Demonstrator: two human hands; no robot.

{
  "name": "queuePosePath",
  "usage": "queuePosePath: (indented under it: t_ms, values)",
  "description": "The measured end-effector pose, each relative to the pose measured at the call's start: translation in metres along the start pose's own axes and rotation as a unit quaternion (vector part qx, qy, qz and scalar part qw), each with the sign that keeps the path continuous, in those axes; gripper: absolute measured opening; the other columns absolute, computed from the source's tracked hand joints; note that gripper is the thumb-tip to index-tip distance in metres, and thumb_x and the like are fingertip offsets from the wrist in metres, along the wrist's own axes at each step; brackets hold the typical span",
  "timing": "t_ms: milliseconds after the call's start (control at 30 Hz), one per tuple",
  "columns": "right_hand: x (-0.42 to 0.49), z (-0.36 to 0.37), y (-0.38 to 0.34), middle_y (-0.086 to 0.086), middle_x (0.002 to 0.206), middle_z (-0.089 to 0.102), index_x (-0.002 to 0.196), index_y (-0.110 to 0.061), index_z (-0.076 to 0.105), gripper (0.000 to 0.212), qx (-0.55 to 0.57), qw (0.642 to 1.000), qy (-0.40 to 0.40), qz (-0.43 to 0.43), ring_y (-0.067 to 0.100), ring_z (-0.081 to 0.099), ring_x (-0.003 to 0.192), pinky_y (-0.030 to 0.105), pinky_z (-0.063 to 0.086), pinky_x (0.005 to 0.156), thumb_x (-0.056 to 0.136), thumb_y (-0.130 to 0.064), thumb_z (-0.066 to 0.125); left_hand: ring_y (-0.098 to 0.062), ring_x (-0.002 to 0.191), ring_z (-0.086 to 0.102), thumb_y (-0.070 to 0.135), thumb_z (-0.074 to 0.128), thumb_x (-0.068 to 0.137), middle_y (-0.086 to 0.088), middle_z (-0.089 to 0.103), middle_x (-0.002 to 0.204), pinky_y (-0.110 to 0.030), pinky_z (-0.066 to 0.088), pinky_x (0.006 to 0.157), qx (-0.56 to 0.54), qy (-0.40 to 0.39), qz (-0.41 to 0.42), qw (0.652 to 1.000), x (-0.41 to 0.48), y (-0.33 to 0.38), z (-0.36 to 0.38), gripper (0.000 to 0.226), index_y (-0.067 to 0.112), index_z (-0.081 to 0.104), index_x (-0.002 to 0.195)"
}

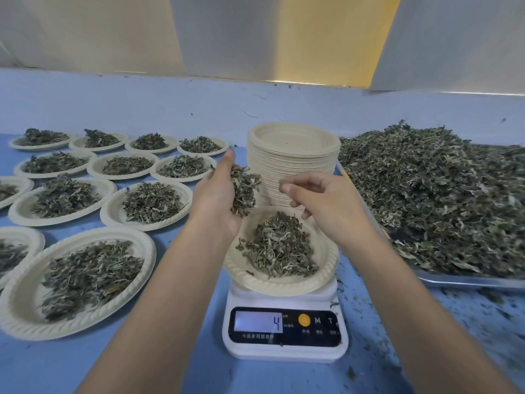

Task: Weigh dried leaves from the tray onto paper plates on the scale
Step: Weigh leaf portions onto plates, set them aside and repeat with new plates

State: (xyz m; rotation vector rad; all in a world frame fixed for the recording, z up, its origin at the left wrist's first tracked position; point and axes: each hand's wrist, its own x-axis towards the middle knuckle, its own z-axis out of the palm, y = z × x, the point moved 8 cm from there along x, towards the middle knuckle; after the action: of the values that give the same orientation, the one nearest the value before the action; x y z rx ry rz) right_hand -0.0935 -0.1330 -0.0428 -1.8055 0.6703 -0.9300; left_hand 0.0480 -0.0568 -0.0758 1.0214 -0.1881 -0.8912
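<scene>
A white digital scale point(285, 331) sits at the centre front, its display reading 4. On it rests a paper plate point(326, 265) with a small heap of dried leaves point(277, 247). My left hand point(218, 194) is above the plate's left rim, cupped around a clump of dried leaves point(243, 189). My right hand point(326, 203) hovers over the plate's right side, fingers loosely curled, and I see no leaves in it. A metal tray point(468, 281) piled with dried leaves point(431, 189) lies to the right.
A tall stack of empty paper plates point(292, 160) stands behind the scale. Several filled plates point(76, 274) cover the blue table to the left. Leaf crumbs litter the table at the front right. A pale blue wall runs along the back.
</scene>
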Motion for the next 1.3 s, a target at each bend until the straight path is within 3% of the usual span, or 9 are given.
queuePosePath:
  t_ms: [133, 267, 467, 567, 700, 767, 933, 1167, 1300]
  values:
    - [-0.002, 0.006, -0.011, -0.007, 0.079, 0.065, 0.097, -0.016, 0.069, 0.015, 0.067, 0.997, 0.001, -0.033, -0.002, 0.060, 0.060, 0.015, 0.047, 0.051, 0.083, -0.009, 0.070, -0.037, 0.090, 0.068, 0.045, 0.059, 0.088, -0.017, 0.070, 0.105, -0.059, 0.051, 0.081, 0.025, -0.020, -0.020, 0.999, -0.002, -0.008, 0.007, 0.045, 0.009, 0.059, 0.116]
    - [-0.004, 0.015, -0.013, -0.008, 0.101, 0.067, 0.099, -0.030, 0.066, 0.026, 0.072, 0.996, -0.017, -0.052, 0.004, 0.066, 0.081, 0.017, 0.052, 0.065, 0.079, -0.016, 0.075, -0.037, 0.095, 0.066, 0.043, 0.055, 0.091, -0.016, 0.068, 0.109, -0.051, 0.052, 0.079, 0.036, -0.035, -0.023, 0.999, -0.007, -0.012, 0.013, 0.045, 0.009, 0.059, 0.120]
    - [-0.004, 0.020, -0.012, -0.004, 0.109, 0.067, 0.105, -0.033, 0.066, 0.030, 0.100, 0.993, -0.038, -0.055, 0.003, 0.066, 0.098, 0.016, 0.053, 0.070, 0.081, -0.017, 0.074, -0.025, 0.070, 0.068, 0.037, 0.057, 0.091, -0.015, 0.069, 0.101, -0.031, 0.056, 0.051, 0.035, -0.030, -0.003, 0.999, -0.015, -0.010, 0.016, 0.031, 0.008, 0.061, 0.103]
    - [-0.005, 0.023, -0.014, -0.003, 0.105, 0.070, 0.106, -0.029, 0.067, 0.030, 0.092, 0.993, -0.049, -0.058, 0.005, 0.067, 0.095, 0.024, 0.056, 0.078, 0.080, -0.016, 0.074, -0.028, 0.083, 0.069, 0.038, 0.057, 0.091, -0.015, 0.068, 0.108, -0.029, 0.054, 0.049, 0.048, -0.020, 0.011, 0.999, -0.016, -0.008, 0.016, 0.036, 0.009, 0.059, 0.114]
    - [-0.009, 0.027, -0.021, -0.015, 0.089, 0.071, 0.101, -0.026, 0.069, 0.028, 0.099, 0.991, -0.059, -0.074, 0.003, 0.068, 0.080, 0.020, 0.055, 0.072, 0.079, -0.009, 0.074, -0.030, 0.101, 0.065, 0.038, 0.057, 0.091, -0.013, 0.065, 0.114, -0.039, 0.056, 0.075, 0.062, -0.006, 0.041, 0.997, -0.016, -0.005, 0.015, 0.039, 0.010, 0.059, 0.119]
    - [-0.009, 0.027, -0.023, -0.020, 0.084, 0.070, 0.101, -0.026, 0.069, 0.028, 0.094, 0.991, -0.054, -0.080, 0.003, 0.066, 0.076, 0.024, 0.058, 0.074, 0.080, -0.008, 0.074, -0.019, 0.095, 0.067, 0.039, 0.055, 0.092, -0.007, 0.068, 0.109, -0.034, 0.055, 0.077, 0.101, -0.008, 0.074, 0.992, -0.015, -0.002, 0.017, 0.033, 0.014, 0.062, 0.112]
    - [-0.010, 0.026, -0.026, -0.009, 0.090, 0.071, 0.102, -0.019, 0.070, 0.025, 0.102, 0.990, -0.039, -0.087, 0.011, 0.066, 0.078, 0.029, 0.058, 0.076, 0.081, -0.005, 0.072, 0.012, 0.054, 0.060, 0.037, 0.053, 0.094, 0.014, 0.066, 0.075, -0.012, 0.047, 0.049, 0.140, -0.020, 0.144, 0.979, -0.015, 0.005, 0.020, 0.020, 0.021, 0.062, 0.086]
    - [-0.010, 0.025, -0.022, -0.005, 0.082, 0.070, 0.095, -0.016, 0.071, 0.019, 0.090, 0.993, -0.017, -0.080, 0.009, 0.065, 0.075, 0.028, 0.058, 0.076, 0.081, -0.004, 0.072, 0.008, 0.047, 0.058, 0.034, 0.054, 0.094, 0.004, 0.063, 0.075, -0.011, 0.046, 0.046, 0.138, -0.021, 0.147, 0.979, -0.015, 0.004, 0.020, 0.023, 0.015, 0.058, 0.081]
    - [-0.010, 0.022, -0.021, -0.005, 0.088, 0.075, 0.088, -0.018, 0.073, 0.016, 0.076, 0.994, 0.012, -0.083, 0.008, 0.067, 0.077, 0.028, 0.058, 0.076, 0.080, -0.004, 0.072, -0.002, 0.060, 0.061, 0.035, 0.053, 0.094, 0.000, 0.064, 0.075, -0.018, 0.051, 0.057, 0.166, -0.027, 0.146, 0.975, -0.016, 0.004, 0.023, 0.026, 0.014, 0.059, 0.080]
